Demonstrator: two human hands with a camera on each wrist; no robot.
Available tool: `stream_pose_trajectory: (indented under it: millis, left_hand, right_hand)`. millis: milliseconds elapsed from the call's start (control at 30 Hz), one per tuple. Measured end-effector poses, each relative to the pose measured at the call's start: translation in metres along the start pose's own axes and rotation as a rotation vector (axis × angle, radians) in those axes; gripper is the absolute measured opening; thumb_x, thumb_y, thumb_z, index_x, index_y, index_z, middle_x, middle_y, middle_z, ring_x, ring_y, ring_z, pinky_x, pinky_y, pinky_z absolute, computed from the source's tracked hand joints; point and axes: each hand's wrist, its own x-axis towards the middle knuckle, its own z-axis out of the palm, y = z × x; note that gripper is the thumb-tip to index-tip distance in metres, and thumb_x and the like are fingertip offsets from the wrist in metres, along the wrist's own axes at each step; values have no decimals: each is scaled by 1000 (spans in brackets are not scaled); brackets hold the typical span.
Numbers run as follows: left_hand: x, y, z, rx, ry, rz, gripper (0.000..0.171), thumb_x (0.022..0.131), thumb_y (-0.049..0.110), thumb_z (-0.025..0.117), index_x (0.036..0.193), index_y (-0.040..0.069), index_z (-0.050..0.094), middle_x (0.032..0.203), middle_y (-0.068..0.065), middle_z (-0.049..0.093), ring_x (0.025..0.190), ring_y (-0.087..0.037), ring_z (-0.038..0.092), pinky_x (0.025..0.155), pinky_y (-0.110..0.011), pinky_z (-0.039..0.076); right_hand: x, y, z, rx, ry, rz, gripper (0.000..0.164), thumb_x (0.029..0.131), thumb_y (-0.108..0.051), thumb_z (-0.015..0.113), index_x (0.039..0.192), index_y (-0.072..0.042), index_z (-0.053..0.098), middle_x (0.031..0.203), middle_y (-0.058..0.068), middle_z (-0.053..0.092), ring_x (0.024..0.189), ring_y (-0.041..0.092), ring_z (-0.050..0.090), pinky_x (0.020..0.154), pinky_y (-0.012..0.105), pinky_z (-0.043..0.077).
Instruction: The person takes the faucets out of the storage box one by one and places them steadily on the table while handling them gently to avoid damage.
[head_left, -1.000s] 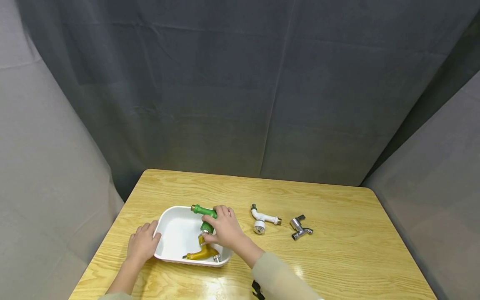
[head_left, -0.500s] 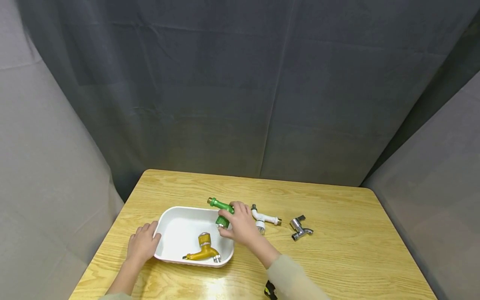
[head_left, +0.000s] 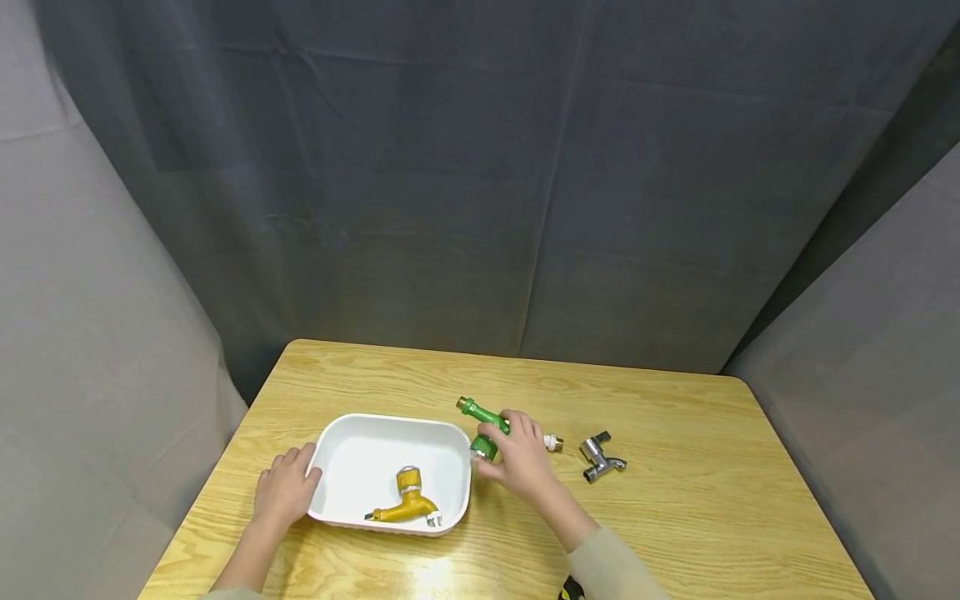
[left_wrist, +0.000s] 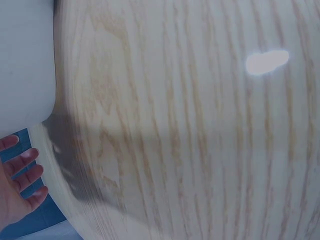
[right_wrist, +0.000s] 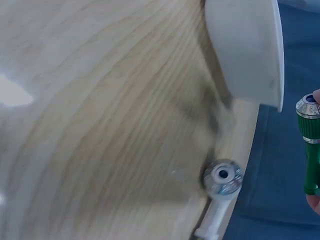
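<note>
The head view is evenly and fairly brightly lit, warm on the surface [head_left: 712, 483] and dim on the curtain [head_left: 427, 208] at twelve o'clock. Overhead light seems likely: glare [head_left: 431, 575] burns white near six o'clock, and a faint shadow falls just beside the tray [head_left: 360, 467]. Focus holds there, though small details are soft.

The left wrist view is cooler and washed out, with a blown highlight at two o'clock, a broad soft shadow reaching from the left hand [left_wrist: 12, 192], and a surface edge bowed by the lens. In the right wrist view, glare sits between nine and ten o'clock; the white tap [right_wrist: 218, 212] looks soft, the green tap [right_wrist: 311, 130] sharper but cropped at three.
</note>
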Motion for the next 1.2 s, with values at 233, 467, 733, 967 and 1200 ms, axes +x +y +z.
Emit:
stream_pose_trajectory:
  millis: [233, 467, 733, 967, 1200]
  left_hand:
    - [0, 0, 0, 2, -1, -1, 47, 91, 24, 42, 132, 1, 43, 121, -25, 49, 109, -43, 44, 85, -60, 35]
    - [0, 0, -1, 3, -4, -6, 46, 91, 24, 42, 132, 1, 43, 120, -25, 49, 109, -42, 45, 85, -59, 36]
    - [0, 0, 0, 4, -3, -9, 46, 91, 24, 42, 131, 2, 43, 120, -24, 50, 109, -42, 45, 84, -58, 36]
    - [0, 0, 0, 3, 2, -6, 46, 91, 24, 43, 131, 2, 44, 119, -23, 50, 109, -41, 45, 84, -58, 36]
    - [0, -1, 0, 6, -2, -6, 45, 92, 24, 43, 131, 2, 44, 120, -24, 50, 109, -42, 45, 85, -58, 36]
  right_hand:
    - [-20, 12, 4, 15, 20, 53, 38, 73, -42, 66, 106, -26, 58, 116, 22, 49, 110, 37, 44, 87, 55, 36]
    - [-41, 18, 9, 22, 55, 62, 39, 71, -40, 68, 105, -24, 60, 113, 21, 50, 107, 38, 46, 87, 57, 36]
    - [-63, 23, 18, 43, 39, 48, 40, 72, -40, 69, 107, -23, 61, 114, 22, 50, 107, 37, 46, 87, 57, 35]
    - [-79, 25, 32, 45, 38, 33, 42, 69, -40, 69, 107, -23, 62, 112, 21, 52, 104, 35, 48, 85, 56, 37]
    - [-87, 24, 38, 52, -8, 45, 39, 69, -40, 69, 103, -24, 61, 111, 19, 52, 104, 33, 47, 86, 54, 36]
